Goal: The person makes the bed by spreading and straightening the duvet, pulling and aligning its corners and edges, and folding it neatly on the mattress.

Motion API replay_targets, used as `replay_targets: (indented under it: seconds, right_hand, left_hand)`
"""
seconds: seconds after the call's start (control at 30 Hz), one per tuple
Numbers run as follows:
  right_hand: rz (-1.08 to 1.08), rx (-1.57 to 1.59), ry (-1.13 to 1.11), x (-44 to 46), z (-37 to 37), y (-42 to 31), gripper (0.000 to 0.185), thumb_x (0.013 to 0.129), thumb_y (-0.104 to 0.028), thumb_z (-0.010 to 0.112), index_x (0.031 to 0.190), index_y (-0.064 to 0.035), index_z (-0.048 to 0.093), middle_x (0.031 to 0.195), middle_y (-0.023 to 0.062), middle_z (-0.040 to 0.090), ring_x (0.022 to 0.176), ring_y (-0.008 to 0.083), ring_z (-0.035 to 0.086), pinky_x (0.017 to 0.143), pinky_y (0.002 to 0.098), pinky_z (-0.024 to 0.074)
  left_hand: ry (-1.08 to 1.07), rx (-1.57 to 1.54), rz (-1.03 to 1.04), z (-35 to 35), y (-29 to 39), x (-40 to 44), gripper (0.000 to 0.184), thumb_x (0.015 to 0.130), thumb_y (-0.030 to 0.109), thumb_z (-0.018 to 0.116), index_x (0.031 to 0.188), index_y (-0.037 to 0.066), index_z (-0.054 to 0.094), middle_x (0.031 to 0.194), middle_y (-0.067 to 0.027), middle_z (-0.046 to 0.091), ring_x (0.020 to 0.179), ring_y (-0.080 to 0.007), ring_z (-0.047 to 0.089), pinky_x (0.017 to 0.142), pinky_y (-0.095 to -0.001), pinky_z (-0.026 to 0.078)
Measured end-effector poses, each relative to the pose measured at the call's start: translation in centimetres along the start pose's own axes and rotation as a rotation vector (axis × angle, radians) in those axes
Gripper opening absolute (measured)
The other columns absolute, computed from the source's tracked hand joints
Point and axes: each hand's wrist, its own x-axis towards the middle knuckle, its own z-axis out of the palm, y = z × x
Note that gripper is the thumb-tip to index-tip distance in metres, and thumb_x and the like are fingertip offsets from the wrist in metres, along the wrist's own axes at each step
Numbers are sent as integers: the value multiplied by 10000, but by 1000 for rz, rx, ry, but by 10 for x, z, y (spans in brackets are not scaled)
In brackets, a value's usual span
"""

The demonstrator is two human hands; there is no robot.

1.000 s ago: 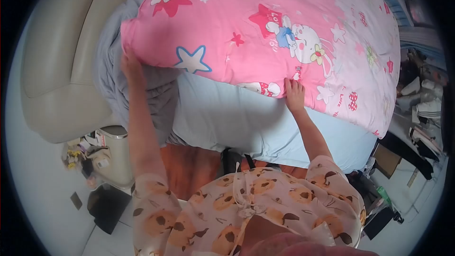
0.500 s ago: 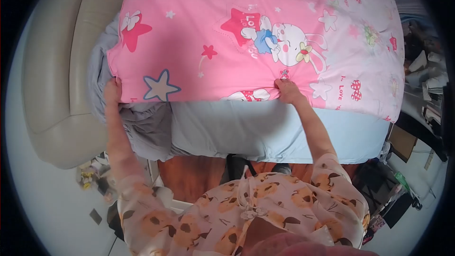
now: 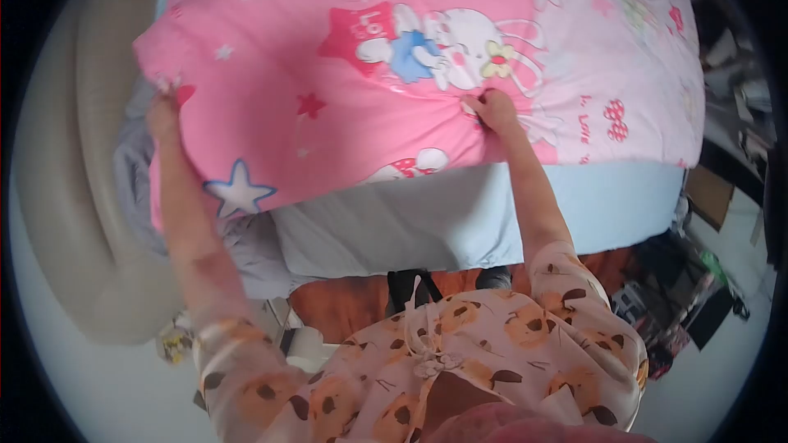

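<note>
A pink quilt (image 3: pixel 271 98) printed with stars and a rabbit lies over a bed with a light blue sheet (image 3: pixel 394 221). At its left side my left hand (image 3: pixel 164 111) grips the quilt's edge, the fingers partly hidden by the fabric. My right hand (image 3: pixel 492 108) pinches the quilt just below the rabbit print, and creases run out from the fingers. The quilt's near edge hangs over the sheet, with the blue-outlined star near its left corner. Under that corner a grey blanket (image 3: pixel 135 156) shows, bunched up.
A beige sofa (image 3: pixel 66 115) runs along the bed's left side. Reddish wood floor (image 3: pixel 336 303) shows between the bed and my body. Bags and small items (image 3: pixel 681 279) are at the lower right, near a cardboard piece (image 3: pixel 708 197). More clutter stands at the far right.
The quilt has come further left and toward me at its left corner. My left hand has moved left and now holds higher on its side edge; my right hand has moved up onto the quilt.
</note>
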Motion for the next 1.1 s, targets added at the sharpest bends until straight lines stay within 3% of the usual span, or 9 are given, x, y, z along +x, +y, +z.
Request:
replay_targets:
  seconds: [0.17,0.27,0.37,0.43,0.5,0.6,0.63,0.77,1.1]
  right_hand:
    - [165,46,-126,-2,-8,-5,567,679,-588,616,709,-22,624,694,135,610,725,280,601,650,388,451]
    - [102,31,-65,-4,-6,-6,556,670,-599,616,696,-44,631,695,121,613,715,269,601,643,382,454]
    - [89,15,-38,-6,-6,-3,549,670,-605,611,676,-56,630,694,111,614,703,272,597,632,390,454]
    - [83,57,-34,-10,-7,2,536,671,-594,614,673,-58,625,690,111,611,700,273,596,632,394,455]
    - [58,118,-21,-16,-9,7,524,673,-584,618,669,-61,619,685,111,608,697,274,595,631,397,456]
    - [-62,138,-19,-34,-14,8,438,701,-508,627,728,-72,602,679,115,594,700,280,594,624,401,453]
    - [-76,149,-3,-48,-17,6,438,701,-508,627,728,-72,602,679,115,594,700,280,594,624,401,453]
    - [-491,235,216,-109,-3,26,301,728,-287,661,881,-46,569,863,140,564,828,317,542,698,404,437]
    - [13,437,184,-302,-46,249,179,768,-160,579,895,-33,588,884,147,592,862,318,554,760,372,452]
  left_hand:
    - [595,-210,-177,-95,-3,-1,405,848,403,446,887,62,661,735,-171,639,707,-365,614,640,-475,467]
    - [532,-117,-388,-80,-3,15,413,847,456,448,1064,149,618,903,-177,635,804,-368,608,681,-463,467]
    - [244,-5,-30,55,-105,49,456,855,473,424,1112,132,583,1012,-188,604,912,-376,582,730,-466,452]
    - [107,-68,-100,59,-80,20,540,863,480,415,1164,47,525,1082,-222,567,981,-391,550,774,-450,443]
    - [508,-161,-53,-46,53,-88,515,870,394,472,1158,-33,493,1108,-242,541,1007,-393,528,826,-448,430]
    - [531,-207,344,-112,157,-200,474,865,240,535,1211,-69,436,1221,-265,451,1158,-399,408,964,-419,336]
    - [273,-541,311,-87,168,-230,528,832,229,577,1252,-38,402,1305,-253,364,1232,-390,317,1013,-427,273]
    - [-316,-25,763,-75,232,-304,829,679,287,712,1355,104,267,1370,-168,303,1276,-321,279,1009,-483,261]
    - [-243,-397,406,-79,285,-384,705,707,232,660,1311,64,338,1291,-225,385,1215,-364,348,987,-430,320]
